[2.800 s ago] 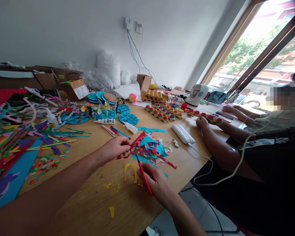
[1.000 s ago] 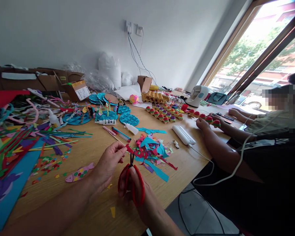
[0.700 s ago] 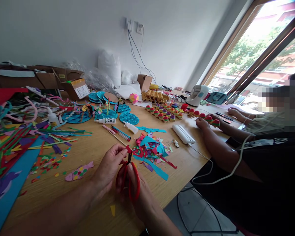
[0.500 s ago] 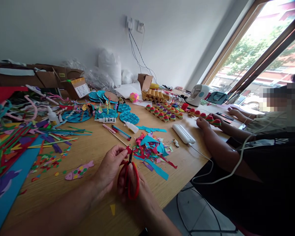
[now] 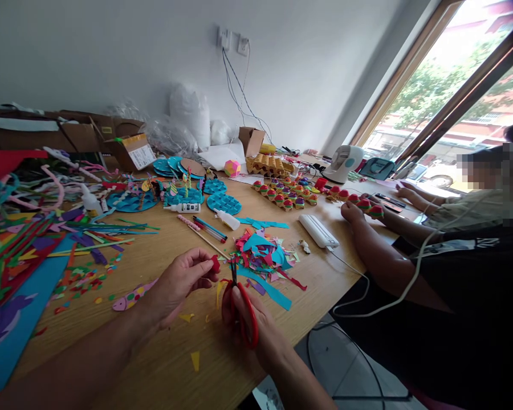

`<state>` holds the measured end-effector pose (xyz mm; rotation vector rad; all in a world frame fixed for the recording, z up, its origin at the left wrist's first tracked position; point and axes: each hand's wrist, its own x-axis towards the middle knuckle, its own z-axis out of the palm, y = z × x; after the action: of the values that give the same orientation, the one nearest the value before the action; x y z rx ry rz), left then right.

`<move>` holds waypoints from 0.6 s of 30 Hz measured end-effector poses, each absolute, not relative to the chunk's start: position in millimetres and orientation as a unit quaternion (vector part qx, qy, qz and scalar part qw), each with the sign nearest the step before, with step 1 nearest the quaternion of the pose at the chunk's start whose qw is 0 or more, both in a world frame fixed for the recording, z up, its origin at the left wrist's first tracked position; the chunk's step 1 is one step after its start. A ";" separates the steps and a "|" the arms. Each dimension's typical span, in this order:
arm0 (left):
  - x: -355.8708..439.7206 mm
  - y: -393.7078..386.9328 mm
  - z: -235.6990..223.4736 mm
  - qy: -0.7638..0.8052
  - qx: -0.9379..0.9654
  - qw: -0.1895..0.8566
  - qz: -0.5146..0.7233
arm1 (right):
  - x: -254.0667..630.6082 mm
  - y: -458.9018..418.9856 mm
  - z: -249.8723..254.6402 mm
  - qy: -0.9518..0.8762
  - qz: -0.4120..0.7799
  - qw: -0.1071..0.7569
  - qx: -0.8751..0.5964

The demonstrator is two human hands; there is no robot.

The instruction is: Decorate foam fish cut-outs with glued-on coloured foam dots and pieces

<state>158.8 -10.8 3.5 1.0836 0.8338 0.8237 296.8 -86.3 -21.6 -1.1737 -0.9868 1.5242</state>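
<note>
Your left hand [image 5: 186,280] pinches a small red paper piece [image 5: 215,264] between thumb and fingertips, just left of the scrap pile [image 5: 263,250]; its long axis is too small to tell. Your right hand [image 5: 267,331] is closed around the handles of the red scissors [image 5: 251,323], on the near side of the pile. Their long axis runs away from you, tips up and tilted slightly left, the 2 blades almost together and apart from the red paper piece.

A blue strip [image 5: 276,291] slants along the pile's near side, its near end to the right. Left of the pile, a thin stick [image 5: 214,246] angles toward the blade tips, with pens [image 5: 211,229] beyond it. The pink fish [image 5: 128,300] lies well left of the pile, partly hidden by your left forearm. Right of the pile sits a white device [image 5: 318,232]; past it, a co-worker's hand [image 5: 353,213] holds a row of red cups [image 5: 354,200]. The table [image 5: 154,367] edge runs diagonally, to the pile's right and near side.
</note>
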 end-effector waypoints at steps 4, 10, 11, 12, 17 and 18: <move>148.0 -14.3 12.5 0.382 0.514 0.692 0.333 | 305.8 -86.3 -14.3 -0.476 0.571 0.454 -0.491; 150.1 -23.7 21.7 0.391 0.552 0.667 0.312 | 298.5 -71.5 -0.1 -0.444 0.515 0.555 -0.479; 150.9 -24.2 22.2 0.391 0.559 0.663 0.310 | 297.5 -67.9 2.7 -0.444 0.514 0.560 -0.474; 151.4 -24.3 22.4 0.390 0.565 0.659 0.306 | 296.8 -64.4 5.1 -0.446 0.517 0.560 -0.469; 150.7 -24.0 18.2 0.385 0.572 0.659 0.301 | 294.6 -53.6 6.9 -0.454 0.529 0.557 -0.451; 150.1 -24.4 16.5 0.386 0.565 0.664 0.300 | 293.9 -52.9 5.6 -0.460 0.518 0.562 -0.452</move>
<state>150.1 -24.4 16.5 1.2774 0.8729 0.6785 293.9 -52.9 5.6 -1.0655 -1.0825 1.2201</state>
